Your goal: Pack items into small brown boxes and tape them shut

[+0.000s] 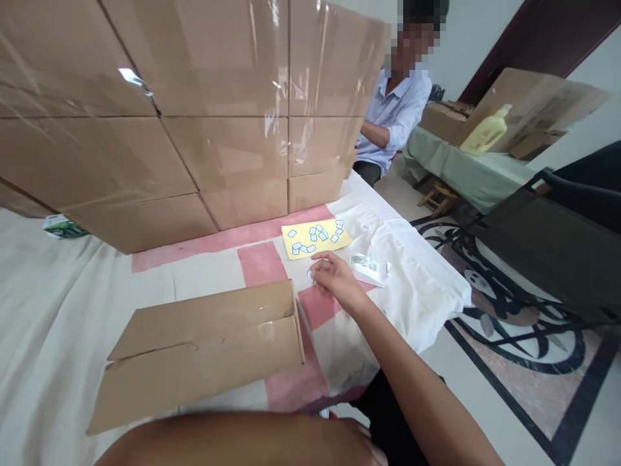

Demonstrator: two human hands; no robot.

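Observation:
My right hand (334, 277) is over the cloth-covered bed or table, thumb and fingers pinched together at a small white label with a blue edge (309, 276). Just beyond its fingers lies a yellow sheet (317, 249) bearing several similar blue-edged white labels. Right of the hand rests a small white box (372, 273) with a printed picture. Along the bottom edge my left forearm reaches across, and my left hand (361, 440) is low in view, its fingers mostly hidden. A closed cardboard box (204, 346) lies in front of me, left of my right hand.
Large taped cartons (223, 116) are stacked at the back. A green-and-white packet (63, 226) lies far left. Behind on the right sit a person in a light shirt (405, 116), a table with a yellow jug (485, 131), and a dark folding chair (557, 249).

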